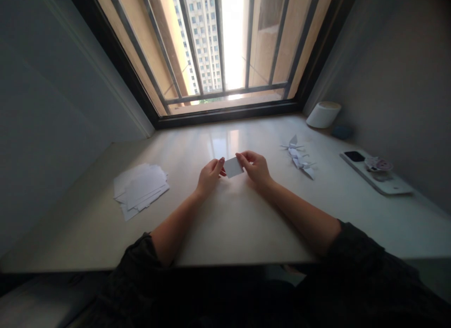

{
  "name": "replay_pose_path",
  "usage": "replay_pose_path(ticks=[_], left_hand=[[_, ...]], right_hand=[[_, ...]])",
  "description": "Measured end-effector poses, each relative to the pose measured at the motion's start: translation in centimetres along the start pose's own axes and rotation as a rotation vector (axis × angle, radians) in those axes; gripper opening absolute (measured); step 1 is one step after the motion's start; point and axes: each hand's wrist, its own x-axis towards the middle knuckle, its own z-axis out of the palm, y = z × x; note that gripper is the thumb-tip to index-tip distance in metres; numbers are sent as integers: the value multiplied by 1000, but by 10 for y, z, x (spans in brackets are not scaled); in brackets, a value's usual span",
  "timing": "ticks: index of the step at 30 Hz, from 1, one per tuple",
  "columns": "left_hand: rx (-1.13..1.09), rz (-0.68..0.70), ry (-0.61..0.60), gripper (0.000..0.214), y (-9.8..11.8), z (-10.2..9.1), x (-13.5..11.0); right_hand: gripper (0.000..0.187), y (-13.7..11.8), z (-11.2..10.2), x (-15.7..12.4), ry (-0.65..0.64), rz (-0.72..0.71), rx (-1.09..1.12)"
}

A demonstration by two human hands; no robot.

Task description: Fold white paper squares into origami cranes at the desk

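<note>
"What are the hands doing?"

"The left hand point(208, 176) is nearly closed, its thumb and fingers pinching the left edge of a small piece of paper point(234, 167). The right hand point(257, 168) pinches the upper right corner, with its other fingers curled in. The paper is between them, above the middle of the worktop point(225, 224)."

"Any brand or writing on it?"

"The face I see is plain pale grey."

"And the paper stack point(144, 187)?"

"Loose white sheets, fanned unevenly, well to the left of the hands. Their tops look plain too."

"On the right?"

"A cluster of folded paper cranes point(299, 161), near the right hand. Farther right lies a white phone point(368, 175), back up, with a black camera panel point(354, 156) and a flower-like ornament point(378, 164). There's a small dark mark towards its near end, too small to read."

"Beyond that?"

"A white cylinder point(321, 115), tilted, near the window point(229, 113). Its surface is too dim to make out any label."
</note>
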Motion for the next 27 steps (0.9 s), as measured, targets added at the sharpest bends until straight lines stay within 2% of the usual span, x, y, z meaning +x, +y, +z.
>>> replay_pose_path(ticks=[5,12,18,22,27], left_hand=[[-102,-15,-116,45,-1,3,1],[-238,-37,-28,42,7,0,-1],[-237,-25,18,41,7,-3,0],[-253,-27,10,42,4,-3,2],[-261,-13,21,43,5,-4,1]], right_hand=[[39,6,2,4,7,56,146],[31,-2,0,4,-29,15,323],[23,-1,-1,4,-209,-16,345],[30,0,0,4,-218,9,298],[27,-2,1,5,-213,59,415]])
